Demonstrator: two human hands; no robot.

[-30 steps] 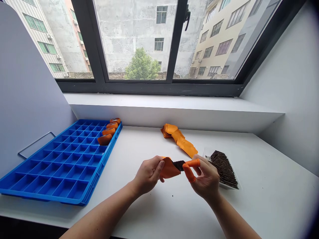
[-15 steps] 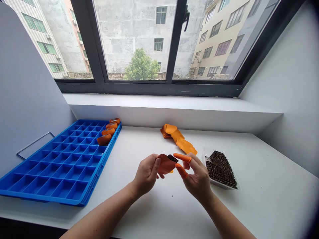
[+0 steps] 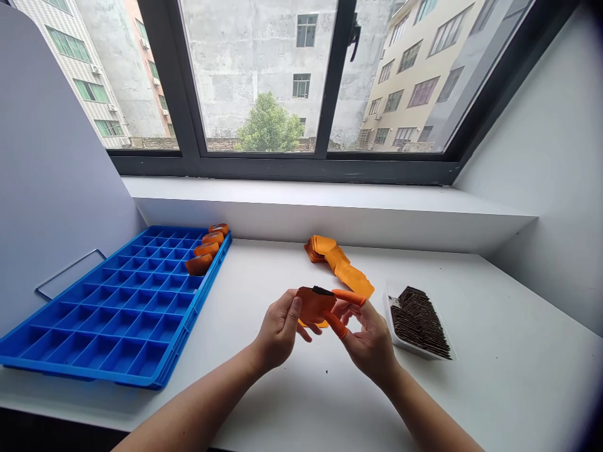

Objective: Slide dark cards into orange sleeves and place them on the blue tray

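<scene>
My left hand (image 3: 281,328) pinches the left side of a small orange pouch (image 3: 315,306) between thumb and fingers. A thin dark piece (image 3: 323,290) sticks slightly out of its top edge; most of it is hidden inside. My right hand (image 3: 365,329) wears orange finger cots on thumb and index finger. Those two fingertips grip the pouch's right side, the index by the dark piece and the thumb lower down. Beneath the hands, a bit of another orange pouch (image 3: 322,324) shows.
A blue compartment tray (image 3: 162,370) stands at left, with several orange pouches (image 3: 200,264) in its right column. Beyond my hands lies a fanned stack of flat orange pouches (image 3: 339,260). At right, a white container (image 3: 392,290) holds rows of dark thin pieces (image 3: 421,321).
The dark piece has gone deeper into the pouch, and less of it shows. My right fingers have moved in against the pouch, which now faces me more squarely.
</scene>
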